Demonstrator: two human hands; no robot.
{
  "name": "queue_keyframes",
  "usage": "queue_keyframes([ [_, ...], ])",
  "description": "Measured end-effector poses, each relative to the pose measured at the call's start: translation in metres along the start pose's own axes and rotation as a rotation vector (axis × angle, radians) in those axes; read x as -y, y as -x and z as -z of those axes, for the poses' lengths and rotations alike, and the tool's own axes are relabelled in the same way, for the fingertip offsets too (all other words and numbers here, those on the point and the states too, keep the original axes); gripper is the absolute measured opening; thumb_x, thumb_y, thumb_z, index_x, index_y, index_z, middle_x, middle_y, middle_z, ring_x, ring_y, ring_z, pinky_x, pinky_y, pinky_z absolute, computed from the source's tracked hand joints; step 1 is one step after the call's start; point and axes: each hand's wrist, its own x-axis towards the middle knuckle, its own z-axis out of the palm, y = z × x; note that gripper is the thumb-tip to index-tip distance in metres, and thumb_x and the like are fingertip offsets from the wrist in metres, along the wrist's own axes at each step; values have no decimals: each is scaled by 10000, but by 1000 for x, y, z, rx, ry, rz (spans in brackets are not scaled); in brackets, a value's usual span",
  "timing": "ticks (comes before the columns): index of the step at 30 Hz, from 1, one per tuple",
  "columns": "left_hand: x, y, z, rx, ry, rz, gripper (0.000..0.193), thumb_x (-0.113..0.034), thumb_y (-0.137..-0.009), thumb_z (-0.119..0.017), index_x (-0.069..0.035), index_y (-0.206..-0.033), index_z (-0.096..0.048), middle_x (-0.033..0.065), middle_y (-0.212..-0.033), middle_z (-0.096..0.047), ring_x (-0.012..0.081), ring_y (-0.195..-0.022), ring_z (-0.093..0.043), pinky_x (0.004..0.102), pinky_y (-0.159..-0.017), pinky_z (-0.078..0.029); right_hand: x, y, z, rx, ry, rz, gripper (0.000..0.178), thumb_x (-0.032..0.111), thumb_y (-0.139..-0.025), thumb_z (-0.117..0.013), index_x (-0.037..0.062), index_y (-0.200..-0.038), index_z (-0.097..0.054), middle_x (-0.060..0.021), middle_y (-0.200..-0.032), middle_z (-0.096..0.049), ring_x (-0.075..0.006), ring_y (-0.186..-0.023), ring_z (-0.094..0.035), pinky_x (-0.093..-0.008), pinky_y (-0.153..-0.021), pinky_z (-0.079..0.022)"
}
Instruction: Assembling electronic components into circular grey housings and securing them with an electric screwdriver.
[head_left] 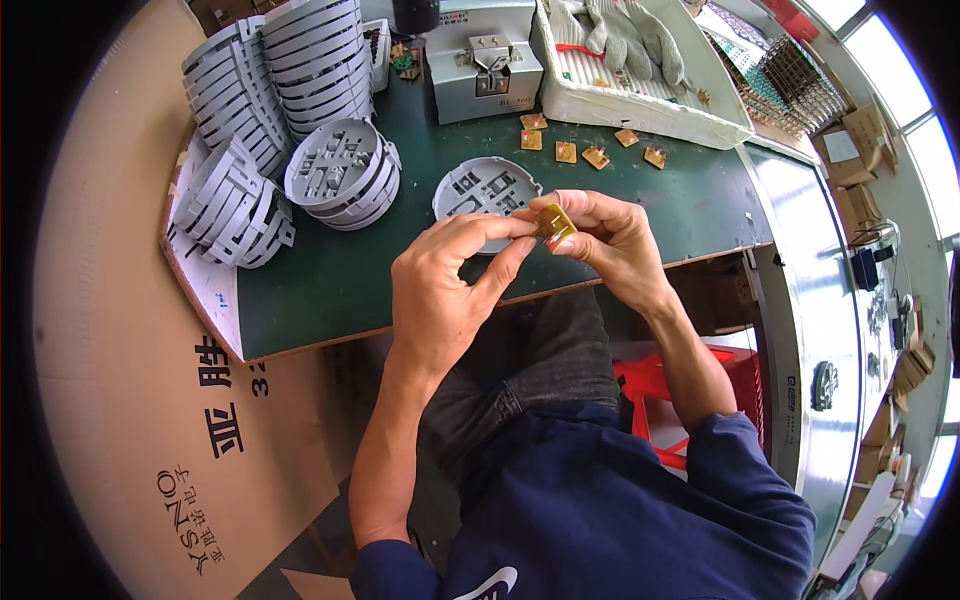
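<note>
Navy shirt [630, 500] nearest cam. R hand [612, 238] pinches 1 small yellow board [557, 221] by round grey housing [466, 203]; L hand's [440, 285] fingertips are at board's L edge, grip unclear. Best hold edges lightly, w/ both wrists steady.

Yellowish board [562, 217] smooth; grey housings [318, 80] matt plastic; gloves [625, 38] rough cloth; tabletop [330, 290] smooth.
</note>
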Motion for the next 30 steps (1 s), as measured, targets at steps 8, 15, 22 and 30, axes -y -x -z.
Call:
queue_keyframes([
  [8, 16, 1, 5, -63, -244, 57, 620, -307, -842, -860, -2, -1329, -626, 173, -1374, -611, 299, -1231, -600, 400, -1040, -478, 16, -31, 16, -137, 310, 69, 371, 0, -938, -719, -31, -1300, -647, -141, -1246, -723, -185, -1131, -695, -331, -1018, -551],
  [15, 43, 0, -15, 35, -475, 105, 1100, -536, -732, -888, 146, -1451, -409, 314, -1486, -450, 445, -1360, -463, 511, -1125, -420, 0, -85, 8, 116, 1089, 403, 328, 133, -892, -747, 36, -1203, -717, -162, -1124, -721, -368, -1047, -679, -428, -907, -543],
  [22, 49, -4, -2, 94, -317, 164, 1071, -401, -705, -937, 103, -1480, -396, 294, -1420, -530, 429, -1346, -487, 490, -1140, -411, -12, -104, 8, 283, 1141, 420, 335, 77, -843, -753, 5, -1169, -722, -184, -1052, -737, -363, -993, -709, -439, -881, -565],
  [30, 51, -10, 9, 166, -301, 169, 1056, -410, -694, -940, 54, -1484, -415, 263, -1416, -550, 395, -1351, -503, 481, -1152, -406, -1, -98, -2, 302, 1219, 271, 314, 124, -917, -727, 32, -1216, -693, -161, -1155, -729, -375, -985, -710, -441, -915, -539],
])
